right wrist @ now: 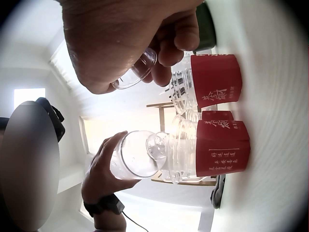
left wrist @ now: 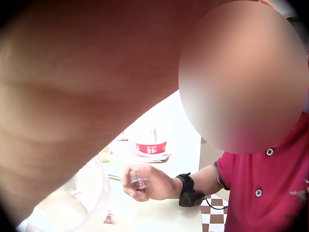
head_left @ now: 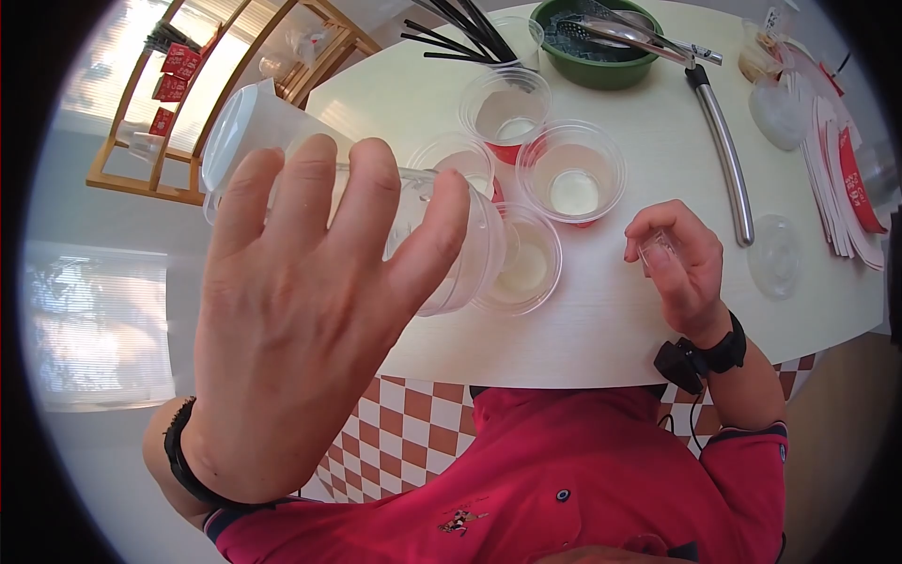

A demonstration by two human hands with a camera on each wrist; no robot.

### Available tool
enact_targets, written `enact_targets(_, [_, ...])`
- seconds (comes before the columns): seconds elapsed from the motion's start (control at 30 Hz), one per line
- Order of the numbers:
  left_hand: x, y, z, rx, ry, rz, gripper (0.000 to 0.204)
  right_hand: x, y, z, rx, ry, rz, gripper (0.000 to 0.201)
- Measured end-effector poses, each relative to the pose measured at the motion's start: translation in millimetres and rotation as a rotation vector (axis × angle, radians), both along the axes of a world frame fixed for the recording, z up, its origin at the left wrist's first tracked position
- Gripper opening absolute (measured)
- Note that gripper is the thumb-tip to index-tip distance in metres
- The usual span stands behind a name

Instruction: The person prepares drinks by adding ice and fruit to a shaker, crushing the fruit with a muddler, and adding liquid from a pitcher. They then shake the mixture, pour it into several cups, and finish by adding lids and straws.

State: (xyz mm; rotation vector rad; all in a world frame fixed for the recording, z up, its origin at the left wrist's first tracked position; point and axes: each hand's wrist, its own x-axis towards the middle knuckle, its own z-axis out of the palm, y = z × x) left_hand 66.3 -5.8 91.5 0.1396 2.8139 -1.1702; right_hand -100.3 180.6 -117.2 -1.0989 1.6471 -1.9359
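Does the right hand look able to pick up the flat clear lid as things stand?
Probably, but not freely: the right hand is near the clear lid, with only the end of a metal handle between, yet its fingers already hold a small clear cup.

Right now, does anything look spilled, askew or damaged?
No spill or damage shows. Only the clear container is tilted, at the nearest cup, and the left hand holds it, so nothing stands out.
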Motion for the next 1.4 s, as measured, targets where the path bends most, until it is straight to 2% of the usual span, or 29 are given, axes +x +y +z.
enact_targets(0.27, [0.2, -0.9, 1.2, -0.012, 0.014, -0.003, 0.059, -0.2, 0.9, 2.0, 0.007, 0.006, 0.01, 0.013])
enact_targets(0.33, [0.5, -0.5, -2.8, -0.009, -0.045, 0.036, 0.06, -0.6, 1.5, 2.4, 0.022, 0.01, 0.011, 0.013])
enact_targets(0.53, [2.0, -8.7, 6.8, 0.038, 0.042, 0.02, 0.063, -1.3, 1.5, 1.6, -0.013, 0.012, 0.031, 0.015])
enact_targets(0.63, [8.8, -14.7, 3.3, 0.155, 0.063, 0.064, 0.076, -1.8, 4.5, 3.4, -0.04, -0.015, 0.054, 0.015])
enact_targets(0.77, [24.4, -26.5, -8.3, 0.403, 0.152, 0.193, 0.077, -1.4, 4.5, 6.0, -0.068, 0.006, 0.049, 0.016])
enact_targets(0.93, [52.5, -45.8, -41.3, 0.727, 0.354, 0.256, 0.089, 0.7, 8.2, 0.6, -0.066, -0.01, 0.034, 0.022])
enact_targets(1.1, [83.0, -53.4, -78.0, 1.152, 0.557, 0.24, 0.092, 1.9, 2.8, -0.2, -0.114, 0.033, -0.042, 0.041])
enact_targets(1.2, [93.8, -53.3, -95.8, 1.326, 0.665, 0.162, 0.091, 7.9, -7.6, 10.9, -0.131, 0.042, -0.056, 0.046])
enact_targets(1.3, [99.3, -46.3, -117.4, 1.479, 0.714, 0.117, 0.094, 21.8, -20.7, 41.1, -0.138, 0.224, 0.0, 0.055])
enact_targets(1.4, [106.9, -36.7, -143.1, 1.695, 0.744, 0.156, 0.106, 40.5, -38.4, 75.1, -0.185, 0.336, 0.077, 0.059])
